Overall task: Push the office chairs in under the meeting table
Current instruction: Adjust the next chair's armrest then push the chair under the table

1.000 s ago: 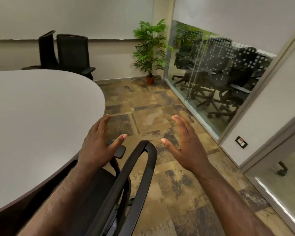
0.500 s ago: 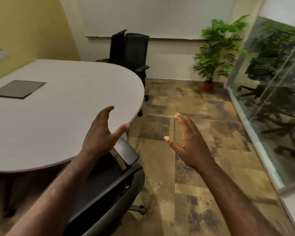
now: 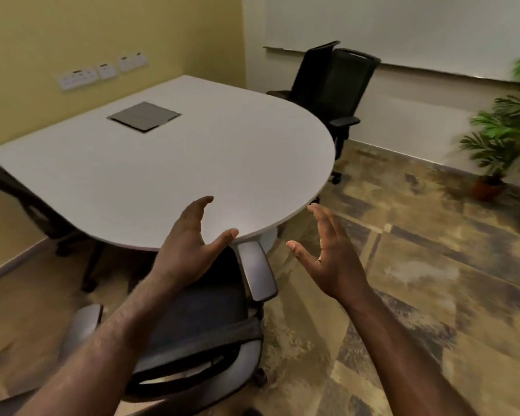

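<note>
A white meeting table (image 3: 132,175) with a rounded end fills the middle of the view. Right below me stands a black office chair (image 3: 204,313) with grey armrests, its seat facing the table's curved edge and partly outside it. My left hand (image 3: 189,250) hovers open above the seat, fingers spread, holding nothing. My right hand (image 3: 327,256) is open too, palm turned inward, in the air to the right of the chair's armrest. Two more black chairs (image 3: 330,85) stand at the far side of the table. Another chair (image 3: 21,202) shows at the left edge.
A dark square panel (image 3: 144,116) is set into the tabletop. A potted plant (image 3: 505,139) stands by the right wall. Wall sockets (image 3: 102,71) line the yellow wall. Patterned carpet floor (image 3: 418,265) lies open to the right of the table.
The view has swung left, bringing the whole table and the yellow wall into sight. The near chair now shows seat and armrests below my hands. Both hands stay open and raised.
</note>
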{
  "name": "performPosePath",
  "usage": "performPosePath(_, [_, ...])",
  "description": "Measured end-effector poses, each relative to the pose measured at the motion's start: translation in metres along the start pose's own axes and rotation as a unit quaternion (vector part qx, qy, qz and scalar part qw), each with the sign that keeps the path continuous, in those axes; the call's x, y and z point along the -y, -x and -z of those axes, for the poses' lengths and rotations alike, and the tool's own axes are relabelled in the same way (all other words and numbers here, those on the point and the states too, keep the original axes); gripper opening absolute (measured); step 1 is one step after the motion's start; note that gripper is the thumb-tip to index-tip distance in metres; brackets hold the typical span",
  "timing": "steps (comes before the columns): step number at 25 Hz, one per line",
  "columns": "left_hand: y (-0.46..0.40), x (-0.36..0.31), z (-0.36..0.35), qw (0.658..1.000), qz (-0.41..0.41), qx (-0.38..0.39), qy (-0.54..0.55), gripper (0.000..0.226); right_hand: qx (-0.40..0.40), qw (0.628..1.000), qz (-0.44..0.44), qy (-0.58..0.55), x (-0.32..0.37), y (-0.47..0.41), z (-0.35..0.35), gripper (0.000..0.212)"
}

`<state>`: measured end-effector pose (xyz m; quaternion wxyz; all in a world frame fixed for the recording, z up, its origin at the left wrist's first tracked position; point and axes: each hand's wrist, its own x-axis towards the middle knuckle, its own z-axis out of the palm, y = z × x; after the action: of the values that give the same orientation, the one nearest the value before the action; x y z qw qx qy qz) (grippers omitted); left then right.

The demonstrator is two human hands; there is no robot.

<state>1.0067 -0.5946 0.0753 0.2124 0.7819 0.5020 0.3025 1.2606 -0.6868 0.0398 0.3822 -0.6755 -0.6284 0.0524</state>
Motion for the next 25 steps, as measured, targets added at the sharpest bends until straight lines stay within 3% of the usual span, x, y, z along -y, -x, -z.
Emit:
performPosePath(12, [-0.018,0.012,-0.029,0.986,0.147,-0.071,0.01,0.086,0.118,0.986,0.076,-0.092,-0.04,-0.106,-0.064,0.077])
performPosePath(20, [-0.028,-0.015,-0.072,0.948,0.274,-0.162,-0.019,0.089,0.213,0.948,0.191,-0.143,-0.079,-0.18,-0.095,0.074])
performPosePath(25, [-0.033,-0.032,-0.121,0.919,0.333,-0.209,-0.033,0.079,0.294,0.916,0.221,-0.16,-0.103,-0.198,-0.116,0.074])
